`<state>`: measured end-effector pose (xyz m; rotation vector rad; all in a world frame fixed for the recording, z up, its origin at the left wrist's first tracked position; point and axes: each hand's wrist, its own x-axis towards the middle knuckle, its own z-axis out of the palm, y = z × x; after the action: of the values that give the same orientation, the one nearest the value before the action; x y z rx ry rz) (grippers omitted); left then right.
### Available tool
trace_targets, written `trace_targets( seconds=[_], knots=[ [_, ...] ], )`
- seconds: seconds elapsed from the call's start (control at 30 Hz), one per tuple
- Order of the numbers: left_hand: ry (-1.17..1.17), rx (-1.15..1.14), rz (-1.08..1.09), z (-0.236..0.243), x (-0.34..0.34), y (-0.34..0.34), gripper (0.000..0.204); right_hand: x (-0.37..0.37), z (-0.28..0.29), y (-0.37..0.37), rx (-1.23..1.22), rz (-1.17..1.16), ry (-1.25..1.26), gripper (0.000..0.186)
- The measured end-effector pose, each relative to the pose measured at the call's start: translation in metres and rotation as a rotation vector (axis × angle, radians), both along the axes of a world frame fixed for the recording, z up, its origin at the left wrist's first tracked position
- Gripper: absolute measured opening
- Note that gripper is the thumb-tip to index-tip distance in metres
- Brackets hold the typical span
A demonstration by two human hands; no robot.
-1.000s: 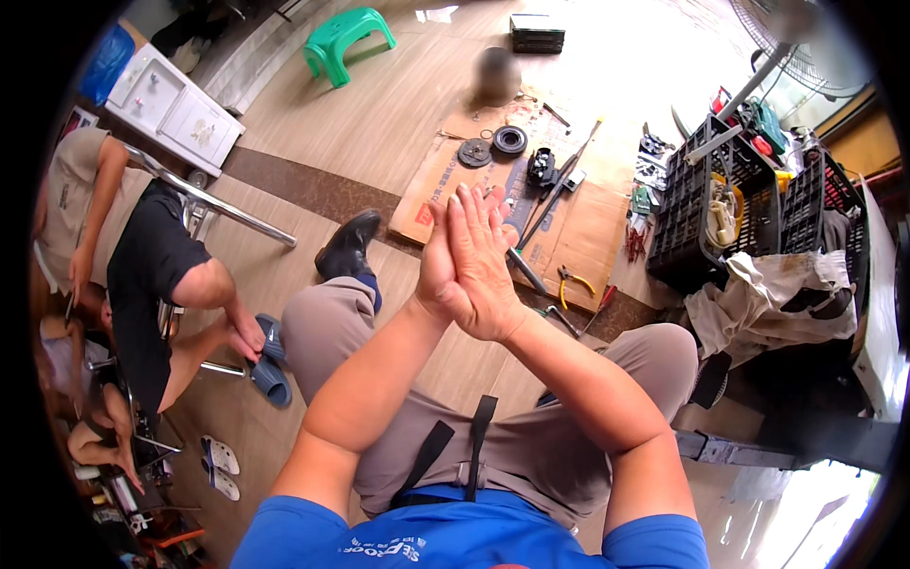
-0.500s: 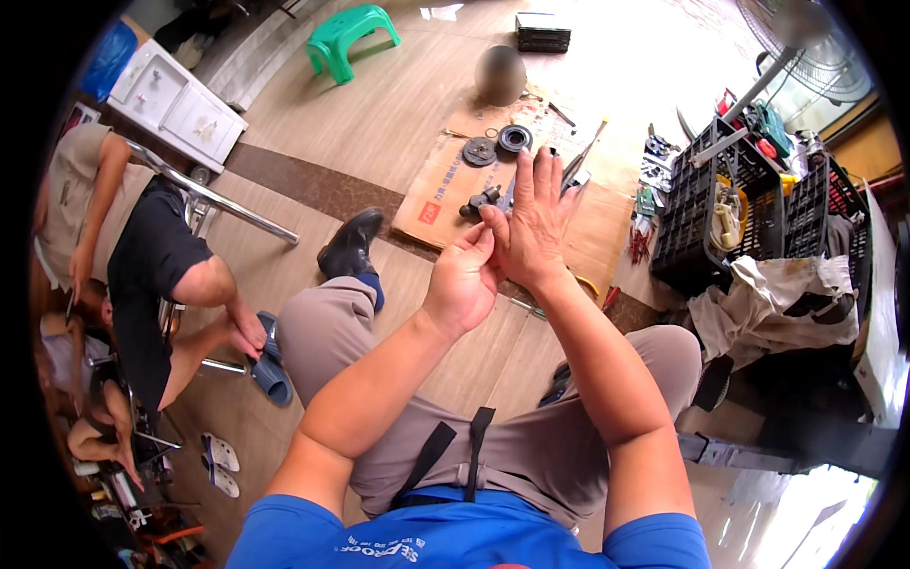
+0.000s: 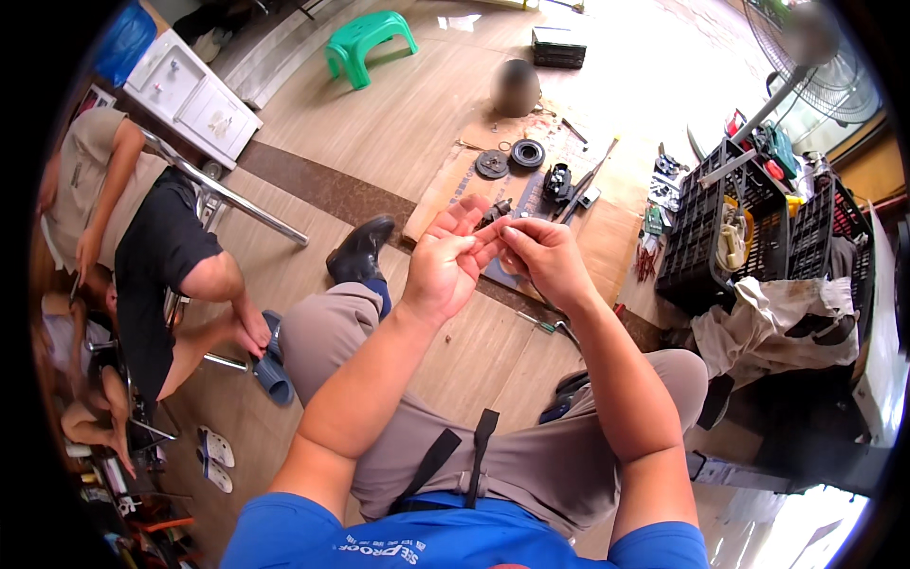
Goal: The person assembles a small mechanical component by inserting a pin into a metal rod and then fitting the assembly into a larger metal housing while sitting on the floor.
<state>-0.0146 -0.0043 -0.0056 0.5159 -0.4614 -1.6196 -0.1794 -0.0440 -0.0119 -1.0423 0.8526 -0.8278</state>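
Note:
Above the near edge of a cardboard sheet [image 3: 607,232], my two hands meet at the fingertips. My left hand [image 3: 444,270] is palm up with its fingers apart. The thumb and forefinger of my right hand [image 3: 550,261] are pinched together at the left fingertips; anything between them is too small to make out. Just beyond lies a dark metal part [image 3: 495,211], partly covered by my left fingers. Farther back on the cardboard are a flat grey disc [image 3: 492,164], a black ring-shaped wheel [image 3: 527,154] and a black block-like part [image 3: 557,180].
Black plastic crates [image 3: 697,242] with tools and a cloth [image 3: 773,327] stand at the right, near a fan [image 3: 825,62]. A green stool [image 3: 370,43] is at the far left. A seated person [image 3: 171,256] is at the left. A green-handled screwdriver [image 3: 537,322] lies before me.
My right hand has turned from flat and outstretched to a pinch. My left hand has opened from its grip near the right hand's thumb, and its palm now faces up.

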Motion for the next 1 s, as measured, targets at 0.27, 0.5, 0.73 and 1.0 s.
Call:
trace_targets(
  seconds=[0.27,0.5,0.73,1.0],
  knots=[
    [0.024,0.044,-0.012,-0.008,-0.003,-0.001,0.044,0.018,0.001,0.023,-1.213,-0.417,0.692,0.031],
    [0.147,0.022,-0.192,0.006,-0.011,0.003,0.083,0.015,-0.009,0.025,-1.180,-0.329,0.710,0.027],
    [-0.285,0.512,0.184,-0.012,-0.002,-0.002,0.047,0.007,0.011,0.016,-0.800,-0.302,0.334,0.007],
    [0.168,0.034,-0.265,-0.001,-0.020,0.007,0.040,0.007,0.002,0.016,-0.867,-0.377,0.447,0.014]
  ],
)
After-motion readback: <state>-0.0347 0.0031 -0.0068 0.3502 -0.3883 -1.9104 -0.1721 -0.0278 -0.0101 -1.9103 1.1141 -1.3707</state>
